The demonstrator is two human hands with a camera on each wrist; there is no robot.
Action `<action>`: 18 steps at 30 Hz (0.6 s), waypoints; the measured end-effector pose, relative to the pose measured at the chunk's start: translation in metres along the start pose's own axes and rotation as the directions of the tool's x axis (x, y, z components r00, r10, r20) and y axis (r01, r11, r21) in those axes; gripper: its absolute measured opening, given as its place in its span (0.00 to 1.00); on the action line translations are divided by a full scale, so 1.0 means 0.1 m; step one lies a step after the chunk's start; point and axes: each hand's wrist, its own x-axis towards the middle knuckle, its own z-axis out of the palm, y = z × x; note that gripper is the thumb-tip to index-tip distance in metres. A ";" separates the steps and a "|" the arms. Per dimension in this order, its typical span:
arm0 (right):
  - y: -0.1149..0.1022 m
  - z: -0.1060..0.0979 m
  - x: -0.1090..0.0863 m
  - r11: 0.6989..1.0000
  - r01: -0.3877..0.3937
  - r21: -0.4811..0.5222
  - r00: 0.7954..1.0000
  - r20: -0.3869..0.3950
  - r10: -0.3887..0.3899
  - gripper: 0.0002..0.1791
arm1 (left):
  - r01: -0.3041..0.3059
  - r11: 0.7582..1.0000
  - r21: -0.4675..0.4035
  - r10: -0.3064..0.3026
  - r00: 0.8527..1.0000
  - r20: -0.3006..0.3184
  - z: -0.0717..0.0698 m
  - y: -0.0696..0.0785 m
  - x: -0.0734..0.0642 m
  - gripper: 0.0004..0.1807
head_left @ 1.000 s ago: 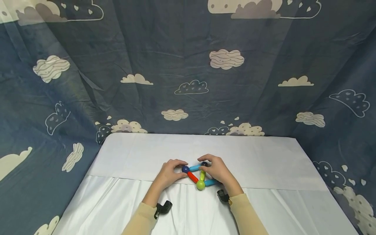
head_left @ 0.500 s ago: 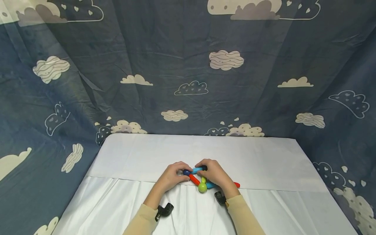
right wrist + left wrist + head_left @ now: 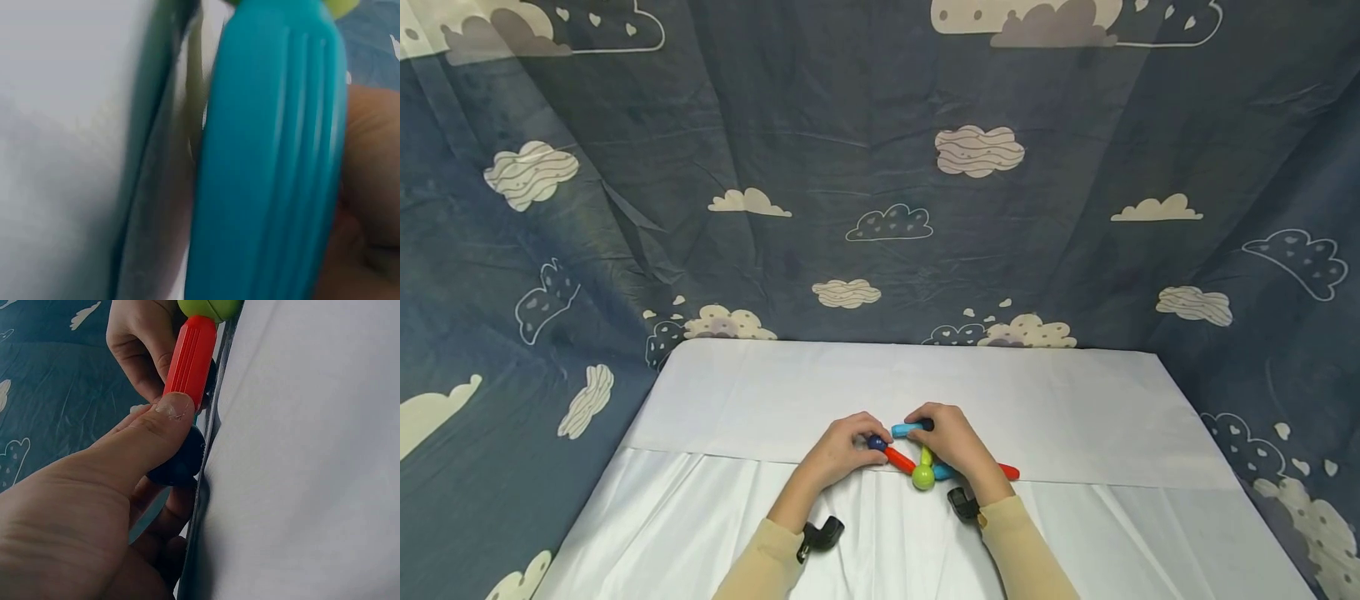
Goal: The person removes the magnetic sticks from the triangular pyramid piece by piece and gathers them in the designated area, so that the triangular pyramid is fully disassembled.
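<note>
My left hand [image 3: 841, 450] pinches a dark blue ball [image 3: 876, 442] between thumb and fingers. From that ball a red magnetic stick [image 3: 900, 460] runs to a light green ball [image 3: 923, 477]. My right hand [image 3: 953, 437] pinches a second dark blue ball [image 3: 928, 424], partly covered by its fingers. A light blue stick [image 3: 907, 430] points left from it, its free end slightly apart from the left ball. A yellow-green stick [image 3: 927, 456] rises from the green ball towards the right hand. Another blue stick [image 3: 269, 156] fills the right wrist view, below the palm.
A red stick [image 3: 1009, 472] shows beyond the right wrist, its inner end hidden. White cloth [image 3: 737, 400] covers the table, with a seam across it. Dark cloud-patterned curtains [image 3: 880, 167] hang behind and at both sides.
The light blue stick's left end has come away from the left dark blue ball. Both hands have shifted slightly towards me, and the green ball has moved a little right.
</note>
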 end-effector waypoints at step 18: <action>-0.09 -0.18 -0.07 1.000 0.010 0.016 0.992 -0.126 -0.008 0.14 | 0.020 1.000 0.024 -0.020 1.000 0.012 0.02 0.02 0.00 0.11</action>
